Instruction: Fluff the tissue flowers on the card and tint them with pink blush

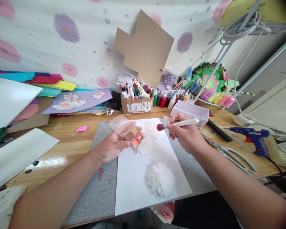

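My left hand grips a small open colour palette with orange, brown and red pans and a clear lid tilted up behind it. My right hand pinches a white-handled brush whose pink-red tip points left, a short way right of the palette. Both hover over a white sheet lying on a grey cutting mat. A fluffy white paper flower rests on the sheet's near part, and another white flower lies partly hidden under the palette.
Scissors and a blue glue gun lie to the right. A white box and a cardboard box of pens stand behind, with paint bottles. Coloured paper stacks and white sheets fill the left side. A pink scrap lies on the wood.
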Action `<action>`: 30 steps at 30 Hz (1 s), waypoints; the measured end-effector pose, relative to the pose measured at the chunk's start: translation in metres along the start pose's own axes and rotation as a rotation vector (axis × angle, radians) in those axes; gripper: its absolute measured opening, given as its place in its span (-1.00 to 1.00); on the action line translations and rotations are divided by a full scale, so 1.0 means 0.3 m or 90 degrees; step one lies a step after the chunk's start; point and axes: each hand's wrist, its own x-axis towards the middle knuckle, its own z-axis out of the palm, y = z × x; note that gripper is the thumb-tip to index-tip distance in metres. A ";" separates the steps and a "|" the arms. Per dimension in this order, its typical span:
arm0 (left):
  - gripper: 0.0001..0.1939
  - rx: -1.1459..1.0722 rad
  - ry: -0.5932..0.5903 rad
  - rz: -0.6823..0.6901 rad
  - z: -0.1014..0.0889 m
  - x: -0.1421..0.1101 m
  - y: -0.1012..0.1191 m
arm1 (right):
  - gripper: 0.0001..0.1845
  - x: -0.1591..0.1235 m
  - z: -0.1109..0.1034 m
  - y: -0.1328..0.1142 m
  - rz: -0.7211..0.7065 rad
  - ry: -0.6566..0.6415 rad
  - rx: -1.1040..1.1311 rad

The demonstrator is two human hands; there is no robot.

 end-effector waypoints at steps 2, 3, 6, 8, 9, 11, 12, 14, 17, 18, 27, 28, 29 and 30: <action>-0.32 0.029 0.012 -0.012 0.003 0.002 0.002 | -0.70 0.002 0.063 -0.014 0.022 -0.019 0.030; -0.32 0.043 0.022 -0.018 0.005 0.003 0.003 | -0.71 0.007 0.089 -0.015 0.034 -0.024 0.035; -0.34 0.079 0.064 -0.015 0.006 0.009 0.006 | -0.67 0.028 0.133 0.003 0.064 -0.013 0.054; -0.34 0.095 0.083 -0.014 0.007 0.013 0.005 | -0.66 0.036 0.145 0.018 0.066 0.006 0.053; -0.32 0.100 0.085 -0.019 0.008 0.014 0.005 | -0.67 0.036 0.148 0.023 0.062 0.012 0.045; -0.29 0.103 0.080 -0.032 0.009 0.014 0.002 | -0.73 0.032 0.152 0.027 0.046 0.007 -0.011; -0.29 0.106 0.076 -0.036 0.009 0.014 0.001 | -0.76 0.028 0.153 0.025 0.029 -0.004 -0.067; -0.30 0.121 0.077 -0.033 0.008 0.013 0.000 | -0.83 0.020 0.153 0.019 -0.027 -0.024 -0.215; -0.32 0.166 0.087 -0.025 0.003 0.013 0.004 | -0.84 0.013 0.153 0.013 -0.123 -0.005 -0.347; -0.32 0.183 0.088 -0.023 0.002 0.014 0.005 | -0.84 0.012 0.153 0.013 -0.141 0.000 -0.346; -0.33 0.276 0.099 -0.012 0.014 0.013 0.031 | -0.81 0.020 0.144 0.025 -0.170 -0.043 -0.313; -0.33 0.282 0.097 -0.017 0.012 0.013 0.033 | -0.81 0.019 0.142 0.023 -0.172 -0.046 -0.325; -0.34 0.286 0.094 -0.023 0.010 0.013 0.035 | -0.82 0.017 0.141 0.021 -0.176 -0.047 -0.340; -0.34 0.287 0.089 -0.028 0.007 0.013 0.036 | -0.82 0.015 0.141 0.019 -0.183 -0.046 -0.349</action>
